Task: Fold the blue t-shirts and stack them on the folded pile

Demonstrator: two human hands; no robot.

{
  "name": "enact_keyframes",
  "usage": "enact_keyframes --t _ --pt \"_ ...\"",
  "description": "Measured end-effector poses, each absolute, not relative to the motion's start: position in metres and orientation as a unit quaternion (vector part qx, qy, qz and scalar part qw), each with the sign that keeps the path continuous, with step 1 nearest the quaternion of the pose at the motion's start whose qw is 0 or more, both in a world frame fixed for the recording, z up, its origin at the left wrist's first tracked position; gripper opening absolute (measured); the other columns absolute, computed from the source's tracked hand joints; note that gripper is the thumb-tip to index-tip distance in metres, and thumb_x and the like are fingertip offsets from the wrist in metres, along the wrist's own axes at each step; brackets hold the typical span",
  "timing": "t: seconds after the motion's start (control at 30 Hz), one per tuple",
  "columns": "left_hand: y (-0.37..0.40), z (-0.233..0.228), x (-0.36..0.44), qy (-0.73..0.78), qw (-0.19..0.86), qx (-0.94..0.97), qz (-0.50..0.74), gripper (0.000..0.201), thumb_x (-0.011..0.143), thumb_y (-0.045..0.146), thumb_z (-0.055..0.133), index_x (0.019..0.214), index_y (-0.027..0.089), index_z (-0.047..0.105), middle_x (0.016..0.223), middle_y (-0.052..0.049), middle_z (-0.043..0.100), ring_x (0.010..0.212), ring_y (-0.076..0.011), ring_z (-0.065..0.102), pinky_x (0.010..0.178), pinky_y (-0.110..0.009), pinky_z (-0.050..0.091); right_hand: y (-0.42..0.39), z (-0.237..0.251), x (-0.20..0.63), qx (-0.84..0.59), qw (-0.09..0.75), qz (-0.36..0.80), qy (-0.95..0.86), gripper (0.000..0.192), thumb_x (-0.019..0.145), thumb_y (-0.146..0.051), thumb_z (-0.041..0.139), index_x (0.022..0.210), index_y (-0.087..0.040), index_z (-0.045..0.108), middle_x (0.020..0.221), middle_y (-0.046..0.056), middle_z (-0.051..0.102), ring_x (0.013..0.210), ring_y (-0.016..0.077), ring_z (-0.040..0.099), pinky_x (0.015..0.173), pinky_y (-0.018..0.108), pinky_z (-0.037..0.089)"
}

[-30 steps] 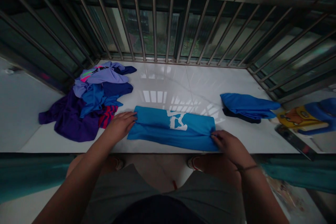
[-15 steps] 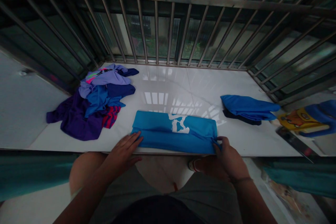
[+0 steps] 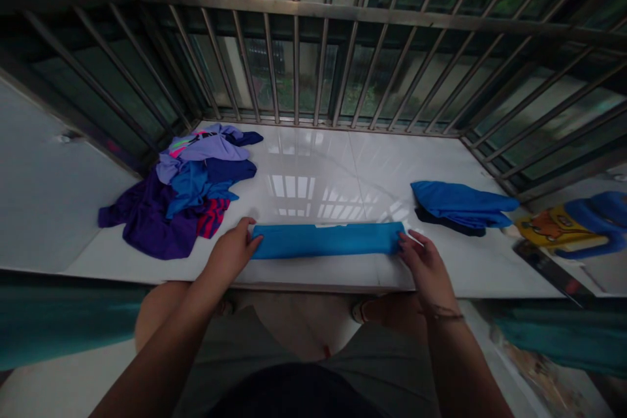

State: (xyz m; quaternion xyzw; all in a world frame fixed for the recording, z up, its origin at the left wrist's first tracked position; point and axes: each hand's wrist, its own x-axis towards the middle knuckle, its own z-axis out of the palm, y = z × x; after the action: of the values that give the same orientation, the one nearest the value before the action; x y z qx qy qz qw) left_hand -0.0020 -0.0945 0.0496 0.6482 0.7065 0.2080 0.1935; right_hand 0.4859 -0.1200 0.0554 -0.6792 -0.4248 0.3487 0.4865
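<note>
A: Your left hand (image 3: 230, 253) and right hand (image 3: 425, 262) sit at the two ends of the bright blue shirt (image 3: 327, 240). It lies along the near edge of the white counter (image 3: 343, 163), between the heap and the stack.

B: A second ago the shirt was a wider panel with its white print showing. Now it's a narrow band, print folded out of sight.

A: So one lengthwise fold has gone in; I'd judge it partly folded, long and thin.

B: Fingers?

A: Left fingers curl together against the left end, touching the cloth. Right fingers are bent at the right end; whether they pinch it or just rest there, you can't tell.

B: Around it?

A: An unfolded clothes heap (image 3: 182, 192), purple and blue, to your left. A folded blue stack (image 3: 460, 204) to your right, well apart. Window bars (image 3: 296, 46) behind.
</note>
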Motion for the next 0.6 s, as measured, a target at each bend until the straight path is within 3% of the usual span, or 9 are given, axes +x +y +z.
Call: enact_keyframes --t 0.1,0.17,0.3,0.43,0.6 --pt "-0.082 0.040 -0.003 0.686 0.196 0.679 0.173 0.034 0.098 0.039 0.066 0.128 0.024 0.069 0.074 0.001 0.067 0.070 -0.0257 0.068 0.067 -0.033 0.044 -0.120 0.043 0.480 -0.736 0.306 0.134 -0.589 0.053 0.099 -0.061 0.064 0.131 -0.018 0.072 0.132 0.021 0.077 0.123 0.0384 0.073 0.112 0.059 0.058" --pt "-0.084 0.034 -0.007 0.653 0.227 0.694 0.203 0.034 0.099 0.042 0.062 0.128 0.025 0.069 0.074 0.002 0.065 0.067 -0.0241 0.066 0.067 -0.033 0.044 -0.122 0.038 0.474 -0.763 0.212 0.048 -0.608 0.055 0.104 -0.054 0.060 0.137 -0.012 0.070 0.134 0.027 0.073 0.125 0.0419 0.071 0.115 0.060 0.054" --pt "-0.099 0.023 -0.016 0.609 0.248 0.695 0.291 0.035 0.098 0.051 0.065 0.123 0.026 0.072 0.076 0.004 0.062 0.067 -0.0209 0.064 0.068 -0.032 0.048 -0.117 0.038 0.457 -0.820 0.123 0.063 -0.555 0.068 0.108 -0.056 0.060 0.152 -0.003 0.059 0.127 0.030 0.075 0.114 0.0412 0.076 0.100 0.050 0.057" --pt "-0.108 0.017 -0.019 0.622 0.274 0.618 0.396 0.031 0.095 0.056 0.073 0.103 0.026 0.069 0.077 0.003 0.062 0.069 -0.0177 0.062 0.067 -0.029 0.050 -0.101 0.045 0.460 -0.827 0.141 0.144 -0.526 0.056 0.106 -0.050 0.057 0.146 -0.012 0.067 0.110 0.021 0.081 0.097 0.0353 0.078 0.085 0.042 0.055" --pt "-0.103 0.016 -0.021 0.638 0.277 0.545 0.468 0.039 0.091 0.062 0.074 0.101 0.025 0.068 0.075 0.003 0.060 0.069 -0.0165 0.059 0.066 -0.028 0.049 -0.088 0.055 0.508 -0.839 0.304 0.141 -0.429 0.053 0.097 -0.053 0.054 0.120 -0.011 0.076 0.091 0.017 0.079 0.085 0.0345 0.072 0.076 0.042 0.056"
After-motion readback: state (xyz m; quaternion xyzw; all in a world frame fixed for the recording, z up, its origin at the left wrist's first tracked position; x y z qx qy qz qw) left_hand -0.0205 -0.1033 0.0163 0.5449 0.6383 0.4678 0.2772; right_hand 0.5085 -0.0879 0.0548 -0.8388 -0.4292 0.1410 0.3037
